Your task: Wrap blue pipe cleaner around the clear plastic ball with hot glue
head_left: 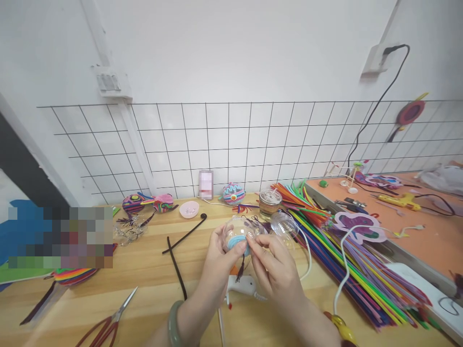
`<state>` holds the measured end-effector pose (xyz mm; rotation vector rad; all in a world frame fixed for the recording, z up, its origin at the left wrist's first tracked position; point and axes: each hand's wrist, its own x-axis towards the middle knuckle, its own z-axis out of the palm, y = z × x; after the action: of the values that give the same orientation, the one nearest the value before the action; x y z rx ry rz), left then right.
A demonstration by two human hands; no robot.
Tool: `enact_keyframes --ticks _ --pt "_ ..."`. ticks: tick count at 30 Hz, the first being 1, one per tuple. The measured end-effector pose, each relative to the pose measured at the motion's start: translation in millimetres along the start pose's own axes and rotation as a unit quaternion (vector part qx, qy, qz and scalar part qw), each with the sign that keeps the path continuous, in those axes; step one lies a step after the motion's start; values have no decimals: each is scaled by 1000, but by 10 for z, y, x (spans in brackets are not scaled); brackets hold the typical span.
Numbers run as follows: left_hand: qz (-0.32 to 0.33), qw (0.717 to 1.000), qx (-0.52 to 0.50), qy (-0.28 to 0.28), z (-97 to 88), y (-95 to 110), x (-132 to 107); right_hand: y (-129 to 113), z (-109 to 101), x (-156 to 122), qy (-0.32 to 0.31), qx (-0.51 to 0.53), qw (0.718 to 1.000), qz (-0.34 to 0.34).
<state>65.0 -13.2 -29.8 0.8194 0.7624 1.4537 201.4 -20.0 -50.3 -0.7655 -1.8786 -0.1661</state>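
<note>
My left hand [216, 258] is wrapped round a clear plastic ball [237, 224] above the middle of the table. A light blue fuzzy pipe cleaner [236, 241] lies curved along the ball's near side. The thumb and fingertips of my right hand [277, 262] pinch together at the right end of the blue strand, against the ball. A dark tassel [240, 271] hangs below the ball. Under my hands lies a white tool [241, 285] with a coiled cord, partly hidden. Clear plastic half-shells [284, 225] rest just beyond my right hand.
Red-handled scissors [113, 320] lie front left, near two black pipe cleaners [175, 265]. A lidded cup [270, 205], a pink dish [189, 209] and a phone [206, 184] stand behind. Bundled pipe cleaners [347, 270] fill the right, beside a yellow glue gun [401, 201].
</note>
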Motion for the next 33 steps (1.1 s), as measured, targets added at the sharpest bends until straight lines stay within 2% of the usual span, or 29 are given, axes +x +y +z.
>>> enact_keyframes --ticks 6,16,25,28,33 --pt "-24 1000 -10 13 16 7 4 28 6 -6 25 6 1000 6" --pt "-67 996 -39 32 14 1 -5 15 2 29 47 69 994 73" --pt "-84 995 -44 22 1 -6 -18 16 40 2 41 48 997 52" --pt "-82 995 -51 15 12 4 -26 -13 35 20 44 83 992 82" --pt "-75 997 -36 5 35 20 -41 -69 9 81 49 163 969 178"
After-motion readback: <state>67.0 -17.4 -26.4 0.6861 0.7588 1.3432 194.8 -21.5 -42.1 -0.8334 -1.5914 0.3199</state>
